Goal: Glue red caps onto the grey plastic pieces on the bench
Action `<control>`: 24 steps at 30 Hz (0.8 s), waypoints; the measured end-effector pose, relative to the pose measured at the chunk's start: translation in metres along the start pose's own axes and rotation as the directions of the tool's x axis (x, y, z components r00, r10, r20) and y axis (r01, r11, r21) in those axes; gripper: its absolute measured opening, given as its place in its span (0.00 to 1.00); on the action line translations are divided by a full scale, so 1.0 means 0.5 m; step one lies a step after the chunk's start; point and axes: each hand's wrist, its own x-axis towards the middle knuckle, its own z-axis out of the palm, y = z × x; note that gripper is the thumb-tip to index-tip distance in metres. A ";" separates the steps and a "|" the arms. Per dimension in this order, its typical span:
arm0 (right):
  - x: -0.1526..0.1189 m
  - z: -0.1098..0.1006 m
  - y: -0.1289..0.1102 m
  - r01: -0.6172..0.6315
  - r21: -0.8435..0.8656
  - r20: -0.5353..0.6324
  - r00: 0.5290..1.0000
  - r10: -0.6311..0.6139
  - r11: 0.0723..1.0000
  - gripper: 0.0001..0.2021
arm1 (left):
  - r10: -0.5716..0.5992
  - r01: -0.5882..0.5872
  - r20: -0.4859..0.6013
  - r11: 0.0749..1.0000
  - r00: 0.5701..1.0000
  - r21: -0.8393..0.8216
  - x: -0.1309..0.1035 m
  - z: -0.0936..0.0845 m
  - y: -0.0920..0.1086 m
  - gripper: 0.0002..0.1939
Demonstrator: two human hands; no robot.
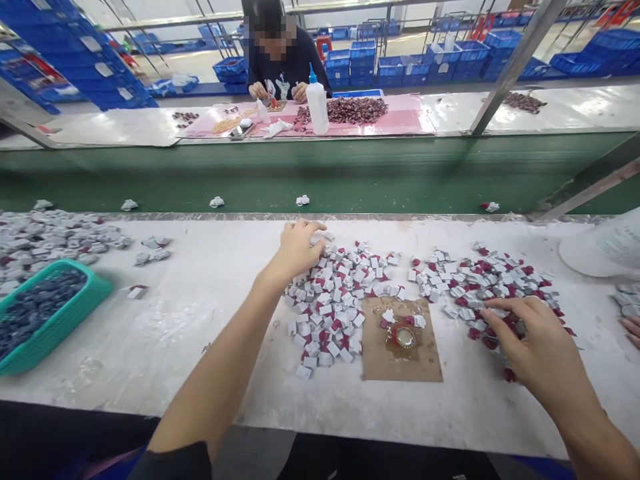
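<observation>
My left hand [301,247] is at the far edge of a pile of small white and dark red parts [327,303], fingers curled around something too small to make out. Over a second pile of similar parts [480,273], on the right, my right hand [530,333] has thumb and forefinger near each other at the parts; whether a piece is between them is unclear. Between the piles lies a brown square board [375,360], wet in its middle, bearing a round red-rimmed piece [403,336] and a few small parts.
A teal basket [93,293] of dark parts and a grey-white heap [55,240] lie left. Spaced parts [217,201] sit on the green belt [250,167]. A white container [605,247] and another person's fingers are right. Across sits a person [285,67] beside a bottle [317,107].
</observation>
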 end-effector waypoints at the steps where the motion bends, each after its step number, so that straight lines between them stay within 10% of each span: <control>1: 0.000 0.006 0.000 0.020 0.000 -0.010 1.000 -0.020 1.000 0.13 | 0.009 -0.010 0.021 1.000 1.000 0.010 0.017 -0.001 -0.007 0.15; 12: -0.022 -0.013 -0.075 -0.030 0.146 -0.102 0.994 0.045 0.989 0.16 | 0.039 -0.033 0.049 0.994 0.998 -0.109 0.055 0.010 0.013 0.14; 24: -0.122 0.008 -0.123 -0.351 0.593 0.232 0.936 0.263 0.725 0.14 | -0.092 0.198 0.196 0.750 0.976 -0.632 -0.263 0.020 0.026 0.21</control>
